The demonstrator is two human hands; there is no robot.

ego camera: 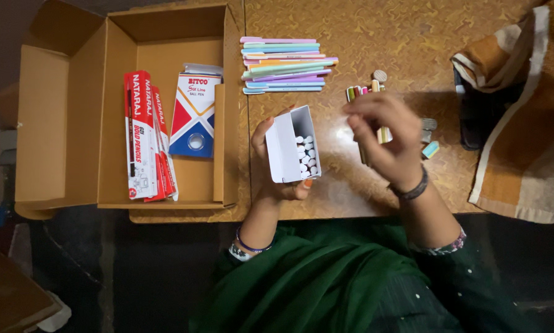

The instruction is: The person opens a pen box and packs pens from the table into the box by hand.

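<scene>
Gripping the open white box, left fingers wrap it; right fingers hover loosely curled, empty.

Small white box in left hand

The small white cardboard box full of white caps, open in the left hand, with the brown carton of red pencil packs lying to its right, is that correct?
Not quite. The head view shows the brown carton of red pencil packs lying to the left of the small white cardboard box, not its right. The left hand does hold that box open.
</scene>
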